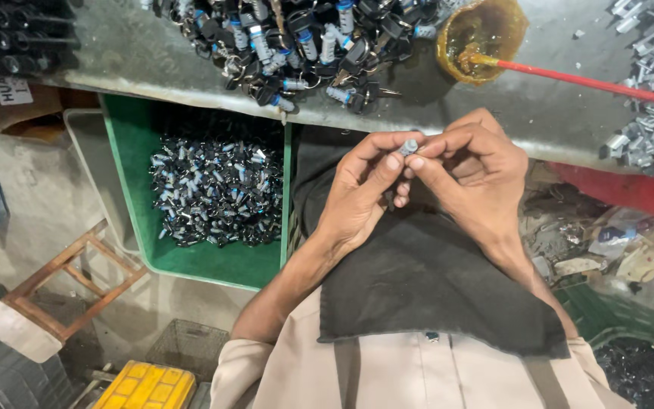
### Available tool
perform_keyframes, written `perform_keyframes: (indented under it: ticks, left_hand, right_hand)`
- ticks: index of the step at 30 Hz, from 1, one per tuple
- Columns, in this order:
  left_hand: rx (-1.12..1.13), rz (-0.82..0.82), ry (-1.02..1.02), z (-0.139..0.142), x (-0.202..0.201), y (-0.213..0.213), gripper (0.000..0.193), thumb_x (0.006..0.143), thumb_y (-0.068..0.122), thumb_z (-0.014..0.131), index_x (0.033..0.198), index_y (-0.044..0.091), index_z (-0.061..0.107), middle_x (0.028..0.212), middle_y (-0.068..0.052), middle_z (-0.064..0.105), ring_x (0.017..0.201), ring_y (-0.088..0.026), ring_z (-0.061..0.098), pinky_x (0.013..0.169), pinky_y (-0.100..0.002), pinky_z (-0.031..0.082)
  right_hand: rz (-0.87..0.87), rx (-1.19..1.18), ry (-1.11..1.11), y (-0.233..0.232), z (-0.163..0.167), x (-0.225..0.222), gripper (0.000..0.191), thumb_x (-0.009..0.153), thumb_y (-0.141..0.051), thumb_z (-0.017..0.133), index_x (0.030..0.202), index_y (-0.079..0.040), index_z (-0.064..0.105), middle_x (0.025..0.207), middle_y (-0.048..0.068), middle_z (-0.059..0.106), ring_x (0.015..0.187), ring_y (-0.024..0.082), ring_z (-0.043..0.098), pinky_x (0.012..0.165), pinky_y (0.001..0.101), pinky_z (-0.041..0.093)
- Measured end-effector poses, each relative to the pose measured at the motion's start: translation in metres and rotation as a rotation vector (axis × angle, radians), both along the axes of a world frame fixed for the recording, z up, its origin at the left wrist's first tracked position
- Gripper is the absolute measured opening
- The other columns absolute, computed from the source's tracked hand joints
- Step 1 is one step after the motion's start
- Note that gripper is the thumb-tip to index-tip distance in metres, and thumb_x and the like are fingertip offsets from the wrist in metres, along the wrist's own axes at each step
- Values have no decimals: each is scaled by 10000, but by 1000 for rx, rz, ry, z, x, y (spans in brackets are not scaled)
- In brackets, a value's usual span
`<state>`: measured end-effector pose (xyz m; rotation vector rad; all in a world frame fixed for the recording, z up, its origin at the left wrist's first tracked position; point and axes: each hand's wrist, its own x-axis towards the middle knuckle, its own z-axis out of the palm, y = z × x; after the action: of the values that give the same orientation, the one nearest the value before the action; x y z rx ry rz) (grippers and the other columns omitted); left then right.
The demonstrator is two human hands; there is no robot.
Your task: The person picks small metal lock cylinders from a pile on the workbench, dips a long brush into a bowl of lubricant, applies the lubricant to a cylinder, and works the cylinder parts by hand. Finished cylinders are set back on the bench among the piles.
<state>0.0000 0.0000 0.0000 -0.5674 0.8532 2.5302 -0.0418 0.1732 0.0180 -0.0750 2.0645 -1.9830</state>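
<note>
The left hand [361,189] and the right hand [472,168] meet fingertip to fingertip, both pinched narrow around one small grey metal cylinder [409,146], which sits at the very top of the two grips, between the left thumb and the right forefinger. Below the cylinder a dark cloth [425,288] lies over the person's lap, with open room around both wrists. Just above the cylinder runs the front edge of the grey table [493,113], close to the right knuckles. On the table, up and left of the cylinder, lies one heap of keys with black and blue parts [304,42]; up and right stands one amber bowl [482,30] with a red-handled brush [584,82] resting in it, and farther right a pile of silvery metal pieces [652,68]. Left of the cylinder and lower, one green bin [134,151] holds many small cylinders, too many to count.
</note>
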Motion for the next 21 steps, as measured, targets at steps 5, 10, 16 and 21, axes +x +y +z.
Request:
perform_keyframes:
  ticks: [5, 10, 16, 21]
  left_hand:
    - [11, -101, 22, 8, -9, -6, 326, 1113, 167, 625, 1378, -23, 643, 1009, -21, 632, 814, -54, 518, 699, -205, 442]
    - [-232, -185, 136, 26, -15, -15, 302, 1071, 127, 606, 1341, -6, 601, 1025, -52, 699, 875, -90, 624, 774, -244, 518]
    - [-99, -3, 107, 4, -42, 14, 240, 1092, 168, 621, 1271, 14, 581, 980, -53, 651, 879, -113, 617, 783, -280, 514]
    - [172, 88, -17, -10, -55, 24, 283, 1072, 246, 634, 1271, 50, 585, 917, -37, 614, 779, -112, 566, 751, -294, 507]
  right_hand:
    - [-11, -393, -244, 13, -8, -1, 321, 949, 123, 746, 1137, -37, 541, 1063, 45, 546, 962, 117, 645, 897, 282, 601]
    - [-253, -410, -188, 36, 0, -13, 561, 929, 71, 753, 1364, -78, 433, 1030, 50, 541, 945, 186, 672, 708, 279, 602]
    - [-281, 311, 353, 69, 15, -29, 180, 1172, 35, 709, 1332, 63, 632, 1096, 177, 718, 963, 243, 748, 821, 275, 627]
    - [-405, 175, 298, 68, 23, -29, 182, 1144, -69, 715, 1217, 92, 671, 1016, 196, 736, 900, 250, 781, 790, 292, 665]
